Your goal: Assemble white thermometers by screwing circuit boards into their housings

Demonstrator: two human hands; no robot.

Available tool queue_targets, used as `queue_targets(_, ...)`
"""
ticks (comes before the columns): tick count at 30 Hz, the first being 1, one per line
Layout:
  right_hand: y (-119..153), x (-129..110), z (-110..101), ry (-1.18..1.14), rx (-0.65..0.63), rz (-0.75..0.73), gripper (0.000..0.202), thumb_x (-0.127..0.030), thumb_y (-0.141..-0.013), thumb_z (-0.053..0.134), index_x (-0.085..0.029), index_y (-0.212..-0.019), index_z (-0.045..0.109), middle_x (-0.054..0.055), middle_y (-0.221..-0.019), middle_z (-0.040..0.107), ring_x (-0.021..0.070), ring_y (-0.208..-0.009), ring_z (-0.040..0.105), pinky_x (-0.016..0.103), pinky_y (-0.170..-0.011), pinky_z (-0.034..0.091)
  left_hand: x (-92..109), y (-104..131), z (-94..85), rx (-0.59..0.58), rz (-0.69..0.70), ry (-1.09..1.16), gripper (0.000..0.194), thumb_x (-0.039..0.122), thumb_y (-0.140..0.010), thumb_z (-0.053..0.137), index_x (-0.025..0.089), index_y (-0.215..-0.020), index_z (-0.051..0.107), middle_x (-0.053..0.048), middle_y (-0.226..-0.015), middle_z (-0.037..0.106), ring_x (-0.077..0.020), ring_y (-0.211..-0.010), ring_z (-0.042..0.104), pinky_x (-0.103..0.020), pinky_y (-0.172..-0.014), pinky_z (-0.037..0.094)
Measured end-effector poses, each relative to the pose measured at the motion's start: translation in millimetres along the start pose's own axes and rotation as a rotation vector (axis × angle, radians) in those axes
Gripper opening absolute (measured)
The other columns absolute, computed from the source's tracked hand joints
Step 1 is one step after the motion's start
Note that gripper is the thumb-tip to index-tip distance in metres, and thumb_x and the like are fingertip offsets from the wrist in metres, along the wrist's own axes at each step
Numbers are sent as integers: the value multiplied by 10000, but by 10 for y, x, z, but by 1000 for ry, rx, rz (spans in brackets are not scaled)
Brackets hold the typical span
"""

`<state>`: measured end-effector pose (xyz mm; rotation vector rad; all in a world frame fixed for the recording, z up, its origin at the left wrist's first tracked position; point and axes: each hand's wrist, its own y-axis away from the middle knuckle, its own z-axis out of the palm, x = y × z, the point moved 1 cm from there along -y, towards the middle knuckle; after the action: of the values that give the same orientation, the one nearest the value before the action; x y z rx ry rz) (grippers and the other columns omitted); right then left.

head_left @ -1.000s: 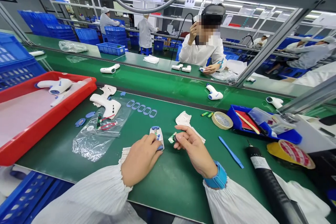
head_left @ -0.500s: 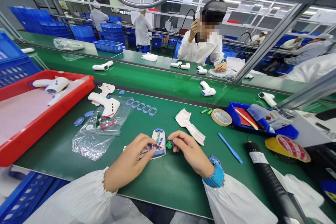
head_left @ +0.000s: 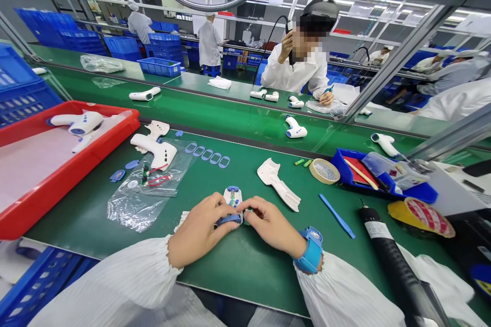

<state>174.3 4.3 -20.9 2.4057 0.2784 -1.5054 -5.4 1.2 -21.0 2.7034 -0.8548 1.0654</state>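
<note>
An open white thermometer housing half (head_left: pixel 232 194) with blue parts and wires inside lies on the green bench before me. My left hand (head_left: pixel 202 227) grips its left side and lower end, fingers closed over it. My right hand (head_left: pixel 273 222) pinches a small green circuit board (head_left: pixel 248 210) at the housing's right edge; fingers hide most of the board. Beyond my right hand lies an empty white housing shell (head_left: pixel 278 184). Behind my left hand a clear plastic bag (head_left: pixel 134 209) lies near white shells (head_left: pixel 155 149) and a row of blue frames (head_left: pixel 207 154).
A red tray (head_left: pixel 69 184) stands at left. On the right are a blue pry tool (head_left: pixel 336 216), an electric screwdriver (head_left: pixel 391 250), a tape roll (head_left: pixel 325 170) and a blue parts bin (head_left: pixel 378 184). White thermometers (head_left: pixel 296 127) lie on the green belt; a co-worker (head_left: pixel 295 69) sits beyond.
My right hand has moved left with the circuit board, up against the housing and my left fingers. My left hand has shifted slightly right. Thermometers on the belt have moved left.
</note>
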Motion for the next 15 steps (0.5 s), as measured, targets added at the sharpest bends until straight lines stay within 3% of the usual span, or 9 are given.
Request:
queue_targets(6, 12, -9, 35, 157, 35, -58, 211, -109, -751, 476, -206, -815, 652, -13, -719, 484, 90, -557, 436, 242, -574, 369, -126, -29, -89, 32, -266, 495, 223, 395, -813, 541, 192, -890, 588, -6, -794, 541, -132, -698, 515, -269, -656, 429)
queue_targets(9, 14, -3, 29, 173, 24, -61, 217, -114, -757, 475, -199, -839, 656, -7, -722, 497, 93, -560, 443, 245, -576, 377, -146, -54, -84, 32, -331, 656, 252, 398, -826, 522, 186, -963, 518, 22, -718, 508, -112, -633, 501, -243, -594, 424)
queue_targets(12, 22, 3, 24, 185, 18, -65, 218, -102, -744, 482, -194, -842, 654, -11, -710, 488, 92, -557, 443, 241, -570, 377, -95, -69, -83, 44, -246, 529, 282, 360, -872, 446, 225, -1117, 483, 4, -822, 517, -112, -663, 507, -241, -605, 427)
queue_targets(15, 29, 10, 32, 180, 20, -75, 225, -98, -742, 481, -198, -847, 653, -15, -708, 481, 89, -552, 440, 239, -567, 378, -18, -53, -81, 6, -111, 283, 246, 332, -889, 401, 244, -1079, 530, -21, -913, 525, -138, -767, 530, -264, -689, 438)
